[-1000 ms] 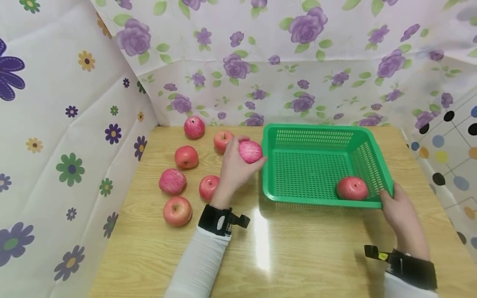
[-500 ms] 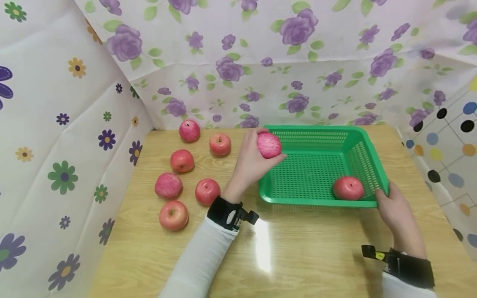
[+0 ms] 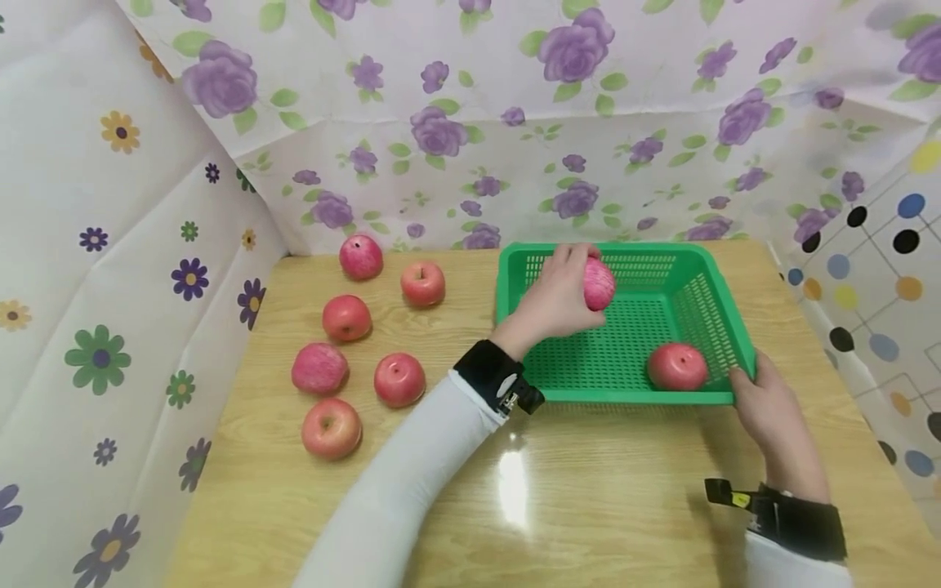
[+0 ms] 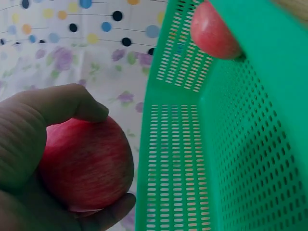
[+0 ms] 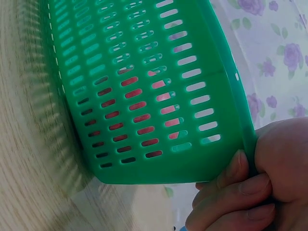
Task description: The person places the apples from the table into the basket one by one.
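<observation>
My left hand (image 3: 562,294) holds a pink-red streaked apple (image 3: 599,284) over the left part of a green plastic basket (image 3: 617,397). In the left wrist view, thumb and fingers curl round that apple (image 4: 89,163), with the basket wall beside it. At the basket's front right corner my right hand (image 3: 772,416) grips the rim. The right wrist view has the fingers (image 5: 236,197) bent under the rim at that corner. A single red apple (image 3: 677,367) lies inside the basket, near its front right corner, and shows through the slots from outside.
Several apples stand on the wooden table (image 3: 588,490) left of the basket, among them a red one (image 3: 399,380) nearest the left forearm and a yellowish-red one (image 3: 332,429) at the front. A flowered sheet (image 3: 441,163) hangs close behind the basket.
My left hand has carried the streaked apple rightward, from beside the basket's left edge to above its inside. The right hand keeps its grip on the corner. The head view has shifted slightly.
</observation>
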{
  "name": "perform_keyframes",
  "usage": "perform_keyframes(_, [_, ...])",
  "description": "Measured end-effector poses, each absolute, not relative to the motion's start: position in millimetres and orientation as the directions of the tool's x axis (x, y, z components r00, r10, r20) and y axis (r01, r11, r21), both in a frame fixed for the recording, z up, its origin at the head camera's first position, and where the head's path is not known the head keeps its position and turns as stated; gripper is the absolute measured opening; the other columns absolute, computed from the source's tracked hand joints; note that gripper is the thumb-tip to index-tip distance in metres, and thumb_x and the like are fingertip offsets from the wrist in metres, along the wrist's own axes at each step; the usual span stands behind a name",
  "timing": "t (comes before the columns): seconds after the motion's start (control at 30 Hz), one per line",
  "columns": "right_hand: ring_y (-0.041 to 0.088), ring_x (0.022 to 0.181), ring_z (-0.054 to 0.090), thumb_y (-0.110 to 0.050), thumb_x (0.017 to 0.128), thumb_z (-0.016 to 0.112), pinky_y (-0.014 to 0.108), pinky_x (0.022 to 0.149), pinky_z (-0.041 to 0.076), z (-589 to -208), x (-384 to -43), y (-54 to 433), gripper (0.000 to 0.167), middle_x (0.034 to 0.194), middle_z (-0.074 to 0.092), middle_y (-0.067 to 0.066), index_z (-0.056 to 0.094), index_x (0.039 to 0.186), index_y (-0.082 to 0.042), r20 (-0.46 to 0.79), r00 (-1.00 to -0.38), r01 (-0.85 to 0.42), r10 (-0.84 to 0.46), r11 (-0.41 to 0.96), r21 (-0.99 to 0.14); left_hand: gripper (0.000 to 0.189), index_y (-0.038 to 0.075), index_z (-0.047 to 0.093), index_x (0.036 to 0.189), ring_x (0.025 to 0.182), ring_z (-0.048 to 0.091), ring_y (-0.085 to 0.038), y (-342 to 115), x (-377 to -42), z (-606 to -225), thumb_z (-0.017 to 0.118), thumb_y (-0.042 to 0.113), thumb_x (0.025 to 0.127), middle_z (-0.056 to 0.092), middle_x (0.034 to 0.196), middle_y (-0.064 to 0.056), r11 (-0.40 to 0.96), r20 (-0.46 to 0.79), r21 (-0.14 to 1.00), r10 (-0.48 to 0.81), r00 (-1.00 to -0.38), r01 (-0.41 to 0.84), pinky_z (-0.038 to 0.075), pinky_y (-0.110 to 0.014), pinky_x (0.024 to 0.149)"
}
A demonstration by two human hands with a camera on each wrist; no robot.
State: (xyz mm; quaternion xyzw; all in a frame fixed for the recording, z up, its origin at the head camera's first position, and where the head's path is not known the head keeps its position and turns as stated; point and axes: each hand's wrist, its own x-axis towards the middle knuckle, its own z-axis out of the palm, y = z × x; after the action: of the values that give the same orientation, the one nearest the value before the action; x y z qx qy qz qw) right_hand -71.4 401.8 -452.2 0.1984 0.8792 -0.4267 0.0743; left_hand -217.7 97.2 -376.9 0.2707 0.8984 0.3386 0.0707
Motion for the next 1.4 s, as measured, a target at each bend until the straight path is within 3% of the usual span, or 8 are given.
perform_keyframes(0.33, [0.065, 0.147, 0.024, -0.037, 0.115, 0.024, 0.082, 0.110, 0.025, -451, -71, 401, 0.071, 0.163, 0.025, 0.042, 0.001, 0.169, 0.002, -0.310, -0.908, 0.418, 0.283, 0.557, -0.717, 0.087, 0.019, 0.040, 0.154, 0.124, 0.050, -0.023, 132, -231, -371, 0.090, 0.030, 0.084, 0.046, 0.142, -0.008, 0.750, -0.112, 0.508, 0.545, -0.831, 0.423, 0.054, -0.033, 0.082])
perform_keyframes(0.6, [0.065, 0.147, 0.025, -0.037, 0.115, 0.025, 0.082, 0.110, 0.025, -454, -68, 400, 0.071, 0.164, 0.024, 0.042, 0.001, 0.169, 0.002, -0.329, -0.902, 0.432, 0.281, 0.544, -0.719, 0.092, 0.024, 0.037, 0.157, 0.128, 0.049, -0.021, 160, -230, -383, 0.092, 0.031, 0.083, 0.045, 0.145, -0.005, 0.800, -0.150, 0.422, 0.525, -0.838, 0.426, 0.055, -0.032, 0.085])
perform_keyframes(0.87, [0.064, 0.146, 0.028, -0.035, 0.115, 0.025, 0.081, 0.109, 0.027, -456, -68, 398, 0.069, 0.162, 0.028, 0.041, 0.004, 0.169, 0.003, -0.320, -0.901, 0.433, 0.293, 0.551, -0.714, 0.087, 0.027, 0.041, 0.155, 0.127, 0.051, -0.021, 179, -225, -394, 0.090, 0.028, 0.083, 0.050, 0.143, -0.004, 0.809, -0.157, 0.335, 0.554, -0.818, 0.483, 0.055, -0.032, 0.079])
perform_keyframes(1.2, [0.065, 0.148, 0.024, -0.036, 0.114, 0.025, 0.082, 0.110, 0.025, -455, -68, 400, 0.070, 0.165, 0.024, 0.040, 0.002, 0.170, 0.000, -0.319, -0.898, 0.438, 0.304, 0.536, -0.722, 0.087, 0.030, 0.042, 0.155, 0.126, 0.050, -0.021, 190, -227, -393, 0.090, 0.024, 0.082, 0.049, 0.142, -0.002, 0.821, -0.159, 0.320, 0.539, -0.827, 0.473, 0.053, -0.032, 0.078])
perform_keyframes(1.4, [0.063, 0.147, 0.027, -0.037, 0.115, 0.025, 0.081, 0.111, 0.026, -455, -72, 402, 0.070, 0.163, 0.027, 0.041, 0.005, 0.169, 0.003, -0.287, -0.912, 0.408, 0.294, 0.570, -0.713, 0.084, 0.034, 0.040, 0.158, 0.128, 0.052, -0.022, 193, -227, -391, 0.086, 0.027, 0.089, 0.046, 0.148, -0.004, 0.852, -0.203, 0.298, 0.496, -0.844, 0.430, 0.054, -0.034, 0.082])
